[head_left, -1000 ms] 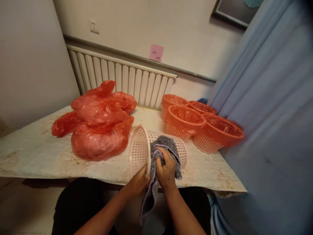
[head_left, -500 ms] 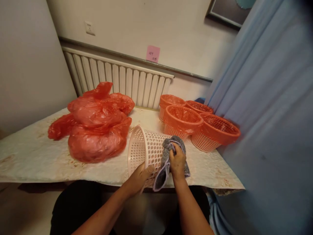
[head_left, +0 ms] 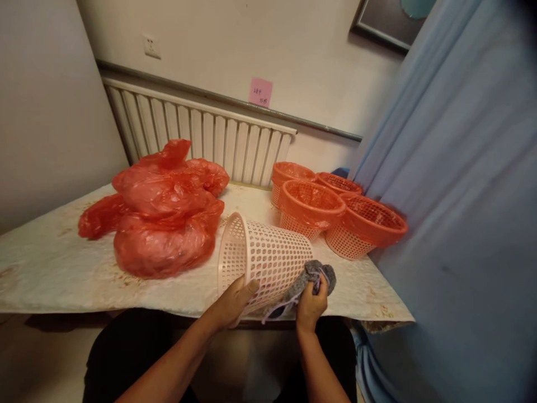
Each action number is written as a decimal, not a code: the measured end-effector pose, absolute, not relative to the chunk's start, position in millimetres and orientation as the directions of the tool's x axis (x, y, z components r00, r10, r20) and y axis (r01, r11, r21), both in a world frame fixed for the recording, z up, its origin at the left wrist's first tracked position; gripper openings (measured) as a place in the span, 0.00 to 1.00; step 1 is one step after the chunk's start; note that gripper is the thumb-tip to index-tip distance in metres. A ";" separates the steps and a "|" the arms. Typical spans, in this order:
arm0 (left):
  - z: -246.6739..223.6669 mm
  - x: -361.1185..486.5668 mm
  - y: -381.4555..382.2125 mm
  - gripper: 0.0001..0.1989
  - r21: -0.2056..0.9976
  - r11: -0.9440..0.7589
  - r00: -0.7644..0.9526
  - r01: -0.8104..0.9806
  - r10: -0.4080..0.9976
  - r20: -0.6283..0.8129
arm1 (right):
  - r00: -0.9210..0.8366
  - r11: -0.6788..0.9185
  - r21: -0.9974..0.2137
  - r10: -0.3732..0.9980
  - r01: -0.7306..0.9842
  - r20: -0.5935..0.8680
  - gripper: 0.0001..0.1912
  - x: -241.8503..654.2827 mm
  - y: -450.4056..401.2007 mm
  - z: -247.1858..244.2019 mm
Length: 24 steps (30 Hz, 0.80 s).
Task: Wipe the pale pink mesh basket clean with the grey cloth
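Cloth (head_left: 327,274), clamped in the right hand's (head_left: 312,305) grip, has slid down toward the left-held basket's (head_left: 277,257) base.

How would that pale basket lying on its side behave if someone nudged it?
The perforated basket would probably roll, being round-sided, and likely curve, since it narrows from its open rim. Its thin, hole-filled wall suggests it is light for its size.
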<state>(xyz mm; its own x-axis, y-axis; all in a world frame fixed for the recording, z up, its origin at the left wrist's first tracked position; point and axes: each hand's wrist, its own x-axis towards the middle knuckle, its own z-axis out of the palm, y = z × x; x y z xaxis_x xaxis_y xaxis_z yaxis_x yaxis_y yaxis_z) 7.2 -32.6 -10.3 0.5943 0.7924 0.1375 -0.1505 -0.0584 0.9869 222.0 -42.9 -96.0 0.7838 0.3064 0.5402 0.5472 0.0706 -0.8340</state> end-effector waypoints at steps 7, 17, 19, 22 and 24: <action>-10.2 4.6 -34.3 0.31 0.990 -0.063 0.639 -0.124 0.759 0.128 | 0.374 0.357 -0.568 0.483 0.741 0.792 0.18 157.9 -73.1 -81.6; -28.7 -13.8 -35.5 0.32 0.954 -0.279 0.672 0.113 0.728 0.133 | 0.049 0.567 -0.470 0.602 0.676 0.797 0.18 135.7 -55.9 -3.0; -33.8 -14.1 -35.7 0.33 0.957 -0.270 0.702 0.103 0.702 0.123 | 0.055 0.570 -0.494 0.617 0.657 0.785 0.18 135.4 -49.0 9.3; -39.9 -12.8 -38.6 0.30 0.966 -0.256 0.731 0.046 0.667 0.142 | 0.097 0.548 -0.548 0.646 0.632 0.757 0.18 134.1 -39.7 23.3; -42.6 -11.8 -41.3 0.27 0.976 -0.215 0.740 0.031 0.662 0.122 | 0.118 0.530 -0.575 0.664 0.623 0.738 0.18 133.3 -34.6 28.2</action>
<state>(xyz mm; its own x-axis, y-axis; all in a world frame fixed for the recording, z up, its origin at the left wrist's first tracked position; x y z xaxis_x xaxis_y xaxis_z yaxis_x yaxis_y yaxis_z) -11.8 -41.3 -42.6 0.7395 0.6620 0.1222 0.0313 -0.2152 0.9761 133.3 -34.6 28.2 0.1177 0.6640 0.7384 0.6232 0.5296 -0.5755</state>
